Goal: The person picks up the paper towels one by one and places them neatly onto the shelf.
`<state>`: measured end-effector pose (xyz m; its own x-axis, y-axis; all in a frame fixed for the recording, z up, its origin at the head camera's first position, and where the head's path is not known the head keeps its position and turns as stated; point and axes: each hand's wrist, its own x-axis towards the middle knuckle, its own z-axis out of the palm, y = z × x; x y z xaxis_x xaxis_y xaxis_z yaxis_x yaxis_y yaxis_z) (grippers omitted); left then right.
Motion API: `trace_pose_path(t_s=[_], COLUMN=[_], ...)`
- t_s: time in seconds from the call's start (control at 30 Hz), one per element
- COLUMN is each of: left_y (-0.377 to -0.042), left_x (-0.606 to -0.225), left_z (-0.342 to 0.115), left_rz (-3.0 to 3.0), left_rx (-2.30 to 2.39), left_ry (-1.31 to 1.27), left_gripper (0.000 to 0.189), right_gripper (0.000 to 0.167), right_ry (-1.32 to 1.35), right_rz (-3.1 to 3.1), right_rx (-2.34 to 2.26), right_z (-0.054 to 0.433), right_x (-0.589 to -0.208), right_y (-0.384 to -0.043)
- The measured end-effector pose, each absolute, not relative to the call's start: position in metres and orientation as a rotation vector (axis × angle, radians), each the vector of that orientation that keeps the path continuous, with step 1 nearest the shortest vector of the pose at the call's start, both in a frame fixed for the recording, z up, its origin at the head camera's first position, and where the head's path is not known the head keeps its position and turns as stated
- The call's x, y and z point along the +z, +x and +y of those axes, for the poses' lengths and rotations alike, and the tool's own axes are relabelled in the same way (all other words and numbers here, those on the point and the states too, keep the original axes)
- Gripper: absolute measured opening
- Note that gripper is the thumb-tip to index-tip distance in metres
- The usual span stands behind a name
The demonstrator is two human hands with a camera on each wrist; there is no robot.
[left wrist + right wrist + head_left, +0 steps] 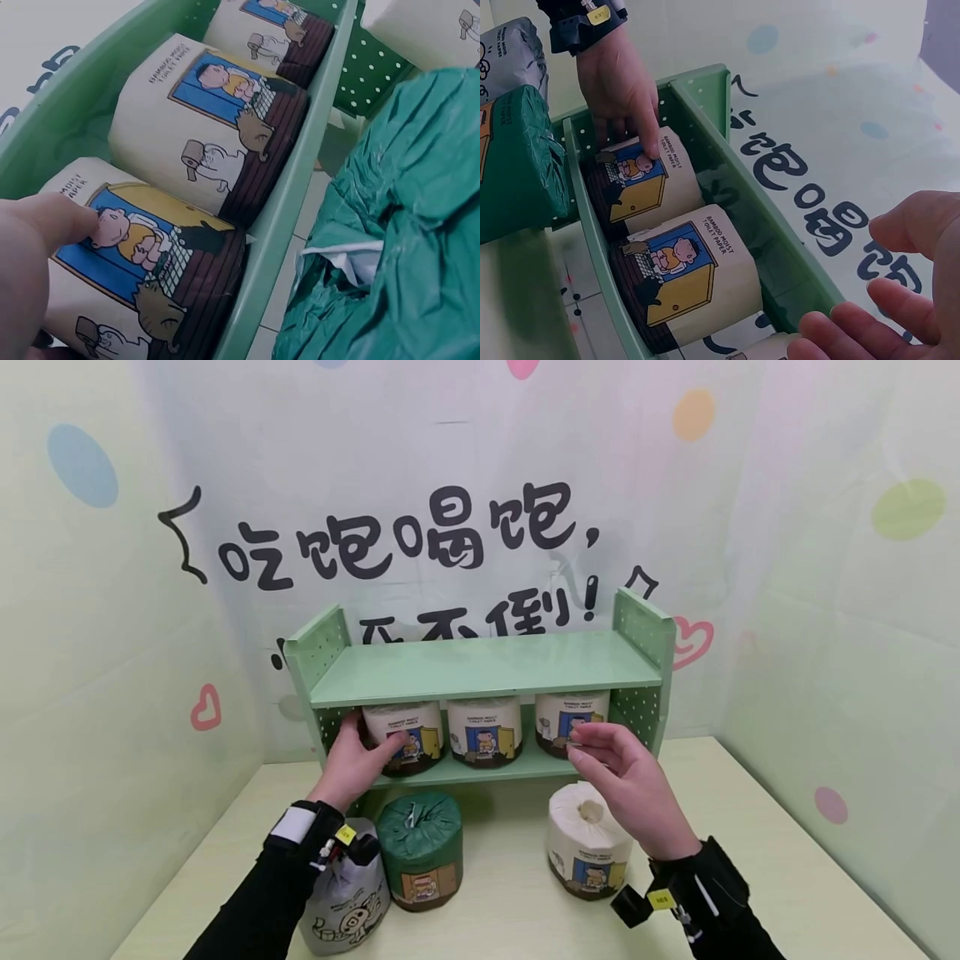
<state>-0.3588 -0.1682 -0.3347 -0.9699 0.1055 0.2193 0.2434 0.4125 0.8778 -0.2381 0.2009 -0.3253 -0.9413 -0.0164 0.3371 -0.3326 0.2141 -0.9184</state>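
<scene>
Three white toilet paper rolls stand in a row on the middle board of a green shelf [487, 668]. My left hand [358, 764] grips the leftmost roll [420, 714], its thumb on the printed front and its fingers round the left side. Beside it is the middle roll [484, 727]. My right hand [626, 785] is in front of the right roll [551, 714], fingers loosely bent; the right wrist view shows nothing held between thumb and fingers. Whether a fingertip touches that roll, I cannot tell.
On the table [495, 918] before the shelf stand a green-wrapped roll [422, 852], a grey-wrapped roll [348, 906] under my left wrist and a white roll [588, 835] below my right hand. The shelf's top board [487, 664] overhangs the row. A printed cloth hangs behind.
</scene>
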Motion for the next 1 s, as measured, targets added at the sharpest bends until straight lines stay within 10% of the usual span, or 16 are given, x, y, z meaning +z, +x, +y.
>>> trace_pose_path(t_s=[1.0], left_y=[-0.272], left_x=[-0.341], left_z=[-0.223], left_rz=[-2.534], left_rx=[-1.632], left_ry=[-0.265], left_gripper=[0.098], right_gripper=[0.045], right_ry=[0.321], right_rz=[-2.272], right_rx=[1.780], right_z=[0.200], right_x=[-0.327], right_y=[-0.240])
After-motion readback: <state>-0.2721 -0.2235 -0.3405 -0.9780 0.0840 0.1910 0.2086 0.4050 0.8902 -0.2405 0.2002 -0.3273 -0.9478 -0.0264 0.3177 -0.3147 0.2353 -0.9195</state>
